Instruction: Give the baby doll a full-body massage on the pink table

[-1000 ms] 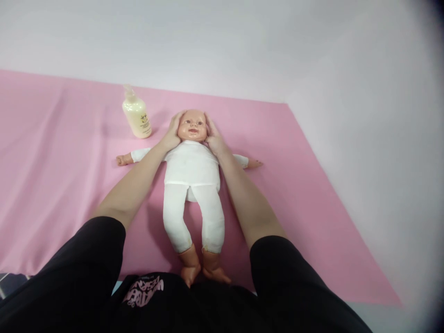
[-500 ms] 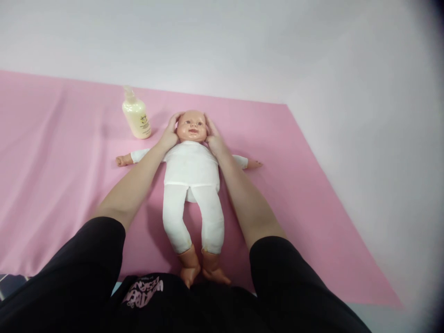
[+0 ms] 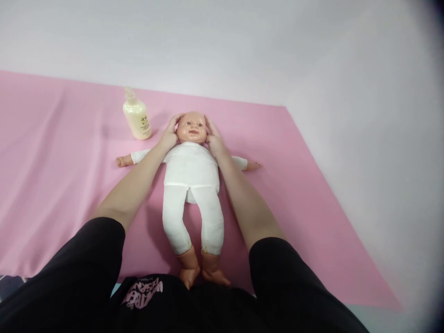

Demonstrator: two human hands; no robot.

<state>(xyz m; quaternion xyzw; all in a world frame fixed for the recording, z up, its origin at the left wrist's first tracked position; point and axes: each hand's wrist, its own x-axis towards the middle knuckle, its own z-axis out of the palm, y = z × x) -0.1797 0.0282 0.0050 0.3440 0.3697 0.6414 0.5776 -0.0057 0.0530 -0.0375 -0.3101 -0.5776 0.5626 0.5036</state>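
Observation:
A baby doll [image 3: 191, 169] lies on its back, its white cloth body facing up and its arms spread out to the sides. My left hand [image 3: 169, 132] cups one side of the doll's head, fingers stretched up along it. On the opposite side my right hand [image 3: 214, 136] presses against the head in the same way, so both palms hold it between them. The fingertips curve behind the head and are partly hidden. My forearms pass over the doll's arms, and its bare feet reach close to my shirt.
A pump bottle [image 3: 137, 118] of pale yellow liquid stands left of the doll's head. Everything rests on a pink sheet [image 3: 298, 199], wrinkled at the left. A pale wall [image 3: 208, 46] rises behind the sheet's far edge.

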